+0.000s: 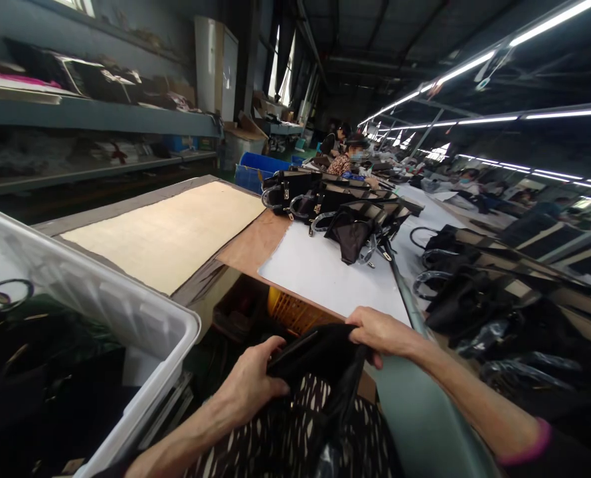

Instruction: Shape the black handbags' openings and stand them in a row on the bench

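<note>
A black bag hangs between my two hands, close in front of my patterned clothing. My left hand grips its left edge, thumb and fingers closed on the fabric. On the upper right corner, my right hand is closed over the rim. Part of the bag drops down below my right hand, with a clear plastic-wrapped piece low on it. The bag's inside and far side are hidden from me.
A white plastic bin with dark bags stands at my left. More black bags lie on the white-covered table, others at the right. A yellow basket sits under the table edge. Co-workers sit farther back.
</note>
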The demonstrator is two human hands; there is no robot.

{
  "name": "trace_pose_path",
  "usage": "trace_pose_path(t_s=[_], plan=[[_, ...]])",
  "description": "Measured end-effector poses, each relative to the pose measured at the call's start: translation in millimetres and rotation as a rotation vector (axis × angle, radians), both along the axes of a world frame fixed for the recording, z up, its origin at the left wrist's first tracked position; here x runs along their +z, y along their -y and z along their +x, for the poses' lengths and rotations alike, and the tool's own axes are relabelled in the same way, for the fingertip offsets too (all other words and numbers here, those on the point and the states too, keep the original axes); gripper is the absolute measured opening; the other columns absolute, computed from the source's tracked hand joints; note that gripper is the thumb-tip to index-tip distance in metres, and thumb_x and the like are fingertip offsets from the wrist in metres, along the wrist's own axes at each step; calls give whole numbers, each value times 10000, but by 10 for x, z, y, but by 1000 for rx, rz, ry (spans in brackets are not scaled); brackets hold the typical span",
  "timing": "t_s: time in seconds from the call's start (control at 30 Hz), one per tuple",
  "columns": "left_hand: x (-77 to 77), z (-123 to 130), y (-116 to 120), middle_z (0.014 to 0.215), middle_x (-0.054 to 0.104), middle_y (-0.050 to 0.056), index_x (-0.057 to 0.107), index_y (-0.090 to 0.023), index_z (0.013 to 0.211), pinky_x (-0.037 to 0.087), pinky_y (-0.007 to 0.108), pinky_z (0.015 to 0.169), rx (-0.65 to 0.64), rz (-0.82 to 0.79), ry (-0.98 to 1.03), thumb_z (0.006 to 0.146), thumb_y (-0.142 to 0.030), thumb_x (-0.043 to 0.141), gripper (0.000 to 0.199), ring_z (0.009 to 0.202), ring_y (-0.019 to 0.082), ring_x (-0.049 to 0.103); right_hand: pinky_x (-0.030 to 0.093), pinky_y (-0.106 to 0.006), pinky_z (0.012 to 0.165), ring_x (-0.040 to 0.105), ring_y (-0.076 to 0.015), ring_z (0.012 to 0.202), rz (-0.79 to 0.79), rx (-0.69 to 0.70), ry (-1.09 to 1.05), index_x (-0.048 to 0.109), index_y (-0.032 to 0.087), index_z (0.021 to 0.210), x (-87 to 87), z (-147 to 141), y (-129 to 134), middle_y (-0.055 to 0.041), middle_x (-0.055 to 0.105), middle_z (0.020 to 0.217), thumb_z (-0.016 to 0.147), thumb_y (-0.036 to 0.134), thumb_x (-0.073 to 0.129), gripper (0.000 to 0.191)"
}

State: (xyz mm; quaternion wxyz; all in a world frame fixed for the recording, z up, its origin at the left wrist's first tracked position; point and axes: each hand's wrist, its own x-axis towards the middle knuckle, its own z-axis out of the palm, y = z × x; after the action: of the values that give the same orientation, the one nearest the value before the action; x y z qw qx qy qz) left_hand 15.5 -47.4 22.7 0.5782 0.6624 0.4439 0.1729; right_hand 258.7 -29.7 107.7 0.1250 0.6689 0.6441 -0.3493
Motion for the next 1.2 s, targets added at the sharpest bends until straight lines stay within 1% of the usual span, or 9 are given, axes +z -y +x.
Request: trace_pose_path(t_s=[0.07, 0.2, 0.3, 0.4, 0.5, 0.7, 0.83, 1.0, 1.2], plan=[[-28, -92, -106, 741, 612, -28, 594, -155, 971, 394, 221, 603, -56, -44, -15, 576, -159, 598, 395, 697, 158, 545, 375, -138, 411, 569, -96, 399, -42, -27, -96, 564, 155, 654, -62, 19, 103, 16, 570, 451, 657, 177, 398, 168], [-3, -297, -244, 715, 621, -47, 625, -172, 968, 371, 197, 549, -131, -89, -54, 545, -148, 613, 424, 665, 145, 542, 292, -124, 300, 562, -98, 383, -109, -39, -201, 584, 156, 751, -259, 50, 258, 6, 617, 531, 680, 196, 386, 214], [62, -400, -282, 716, 632, -52, 645, -182, 952, 381, 189, 557, -165, -85, -99, 517, -170, 657, 436, 681, 150, 551, 300, -122, 293, 549, -91, 369, -133, -22, -242, 592, 148, 783, -367, 33, 322, 3, 615, 538, 707, 214, 386, 228], [72, -467, -293, 712, 637, -59, 656, -190, 943, 393, 186, 566, -190, -94, -102, 513, -208, 676, 431, 675, 147, 558, 311, -120, 299, 526, -82, 348, -177, -31, -293, 591, 148, 795, -453, -13, 366, 13, 592, 515, 719, 211, 386, 227], [12, -521, -291, 721, 645, -64, 666, -200, 921, 401, 183, 569, -207, -115, -79, 491, -246, 709, 434, 679, 149, 568, 317, -117, 302, 542, -91, 371, -189, -43, -341, 591, 156, 822, -574, -60, 418, 19, 581, 517, 735, 217, 391, 227], [-139, -543, -292, 787, 645, -38, 648, -183, 942, 410, 191, 582, -249, -127, -34, 438, -320, 776, 537, 734, 173, 568, 338, -121, 305, 578, -112, 412, -219, -100, -372, 589, 168, 894, -828, -87, 496, 8, 622, 578, 741, 242, 432, 231], [-275, -500, -345, 822, 639, -34, 633, -193, 985, 404, 193, 617, -230, -130, 4, 501, -316, 753, 514, 768, 168, 556, 342, -119, 303, 588, -114, 417, -251, -115, -405, 596, 163, 896, -888, -66, 470, 5, 631, 576, 737, 209, 403, 254], [-436, -506, -442, 744, 605, -42, 635, -180, 963, 384, 176, 571, -201, -192, 83, 534, -285, 738, 453, 688, 127, 524, 335, -104, 299, 580, -97, 403, -317, -147, -444, 593, 153, 886, -897, -46, 400, -6, 646, 595, 753, 229, 411, 238], [-437, -627, -505, 767, 608, -22, 666, -163, 909, 407, 189, 649, -160, -85, 73, 532, -325, 752, 419, 746, 145, 536, 340, -96, 291, 564, -82, 373, -396, -192, -478, 579, 153, 922, -984, 27, 361, -13, 650, 604, 764, 259, 442, 234]])
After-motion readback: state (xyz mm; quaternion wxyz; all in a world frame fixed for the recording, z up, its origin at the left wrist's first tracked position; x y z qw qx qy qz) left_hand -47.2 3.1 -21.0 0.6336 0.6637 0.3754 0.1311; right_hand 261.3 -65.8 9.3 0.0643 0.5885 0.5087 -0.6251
